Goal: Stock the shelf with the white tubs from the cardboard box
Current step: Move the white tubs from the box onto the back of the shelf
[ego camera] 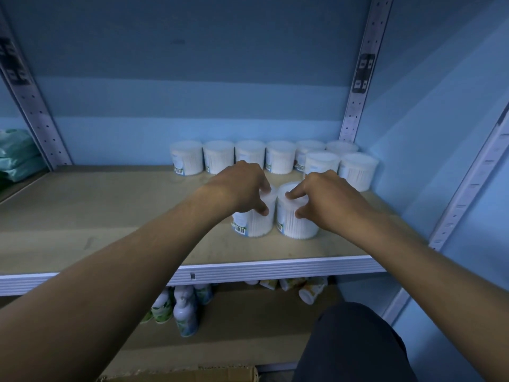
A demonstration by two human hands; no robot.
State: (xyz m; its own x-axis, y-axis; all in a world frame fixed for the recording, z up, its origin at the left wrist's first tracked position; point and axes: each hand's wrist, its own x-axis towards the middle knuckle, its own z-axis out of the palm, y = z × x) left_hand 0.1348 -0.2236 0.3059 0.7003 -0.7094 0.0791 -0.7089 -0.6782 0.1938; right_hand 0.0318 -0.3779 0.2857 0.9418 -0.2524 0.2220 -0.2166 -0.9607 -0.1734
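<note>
Green packets (16, 155): stacked at the far left, on the neighbouring bay beyond the left upright. Shelf (110, 216): tan board with a pale metal front rail. Back row (250, 155): 6 white tubs standing upright along the far wall, running from mid-shelf to the right upright; 2 more tubs (341, 168) stand just in front of the row's right end. Left hand (242, 186): grip curled down over the lid and upper wall of the left near tub (252, 223), fingers wrapped round it. Right hand (321, 199): grip likewise closed on the top of the right near tub (296, 224), forefinger on the lid and thumb against the side wall. The 2 held tubs stand upright on the board, side by side and just about touching, nearer than the back row. Lower shelf: several bottles (181, 310) with green labels, some upright at left, others lying at right. Cardboard box (192, 374): edge only, at the near bottom. Dark trouser knee (355, 346): near right.
</note>
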